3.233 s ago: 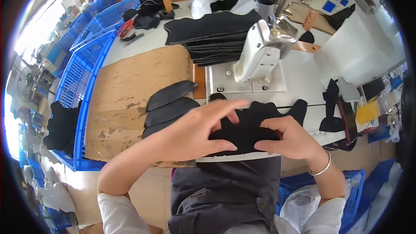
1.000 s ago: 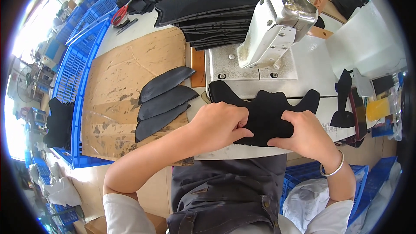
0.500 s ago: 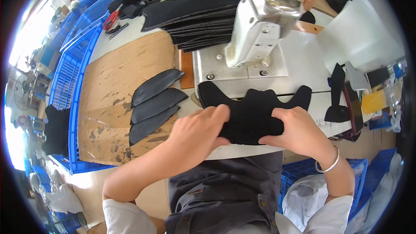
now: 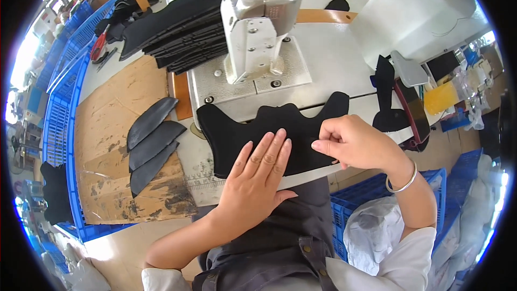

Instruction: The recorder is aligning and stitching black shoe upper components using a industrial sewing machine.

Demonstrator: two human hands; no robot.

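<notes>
A wide black fabric piece [image 4: 274, 119] with two raised horns and a bumped middle edge lies flat at the table's front edge. My left hand [image 4: 253, 180] rests on its left-middle part, palm down, fingers stretched out. Over the piece's right part, my right hand [image 4: 355, 143] is closed, with thumb and forefinger tips together. Whatever they hold, if anything, is hidden or too small to name. Just behind the piece stands the white post of a sewing machine [image 4: 253, 48].
On the left, three dark leaf-shaped pieces [image 4: 156, 145] lie on stained cardboard [image 4: 102, 124]. A stack of black pieces [image 4: 188, 37] and red-handled scissors [image 4: 99, 47] are farther back. Blue crates [image 4: 59, 124] border the left. To the right lie a narrow black piece [image 4: 384, 91] and an orange-filled container [image 4: 441, 98].
The view has shifted, so the table things sit farther left. My left hand has let go of the fabric's edge and lies flat on it. My right hand's fingers have drawn together.
</notes>
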